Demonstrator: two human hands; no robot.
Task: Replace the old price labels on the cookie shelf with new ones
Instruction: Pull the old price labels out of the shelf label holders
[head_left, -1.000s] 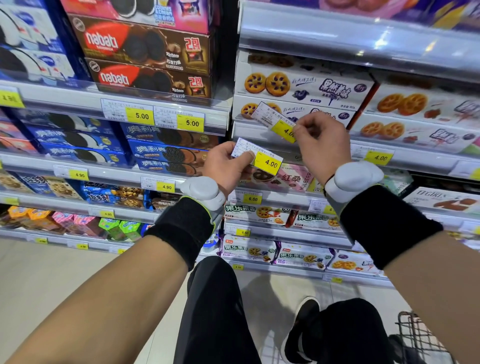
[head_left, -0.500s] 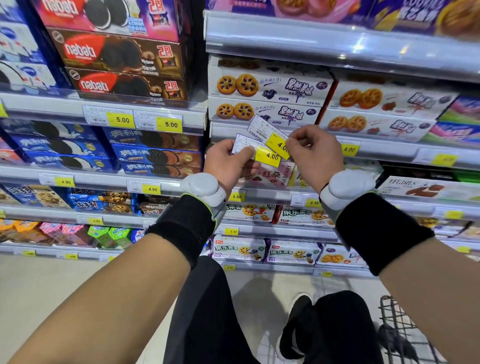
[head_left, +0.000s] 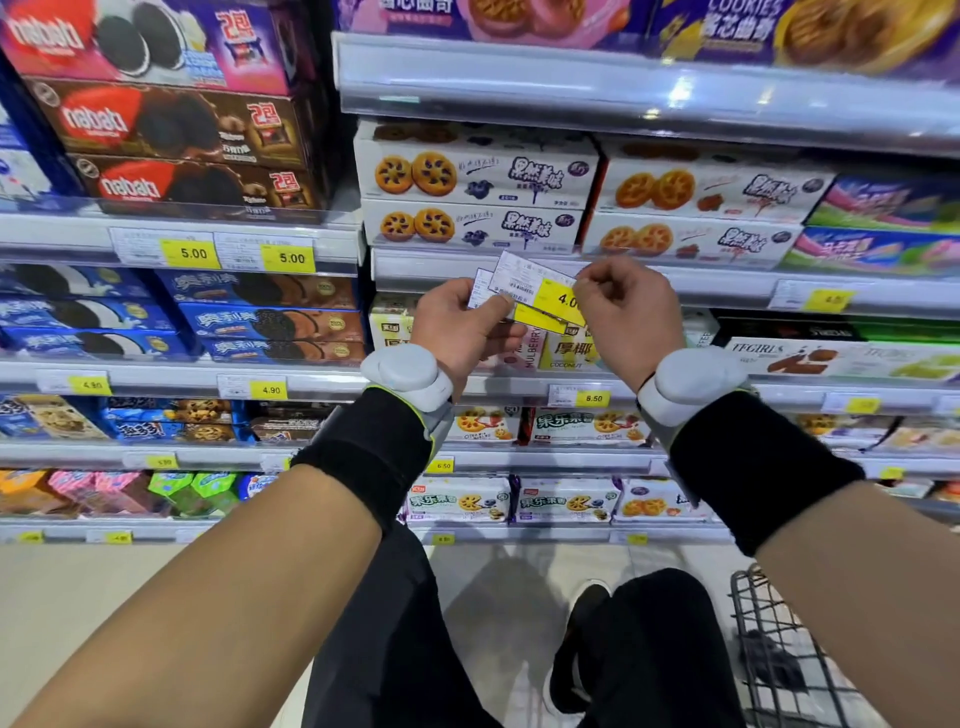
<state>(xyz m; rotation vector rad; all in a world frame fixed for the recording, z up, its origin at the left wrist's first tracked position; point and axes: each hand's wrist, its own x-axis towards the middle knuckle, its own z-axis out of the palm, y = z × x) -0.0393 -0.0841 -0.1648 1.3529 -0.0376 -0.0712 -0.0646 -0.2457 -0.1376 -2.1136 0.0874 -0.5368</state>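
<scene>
Two white-and-yellow price labels overlap in front of the shelf rail (head_left: 701, 283). My right hand (head_left: 626, 317) pinches the upper label (head_left: 535, 286), which reads 4.0-something, by its right end. Under it lies the lower label (head_left: 535, 316); my left hand (head_left: 462, 330) pinches it at its left end (head_left: 480, 292), and most of it is hidden. Both hands are level with the rail below the blueberry cookie boxes (head_left: 475, 174). The rail stretch behind the hands shows no label.
Other price labels sit on the rails: two 5.00 labels (head_left: 239, 254) at the left, one (head_left: 813, 299) at the right, a 6.50 label (head_left: 579, 397) below. Cookie boxes fill every shelf. A wire basket (head_left: 789, 660) stands on the floor at lower right, beside my legs.
My hands have come together, so the two labels now overlap, the right-hand one on top. The view has shifted right and slightly down along the shelves.
</scene>
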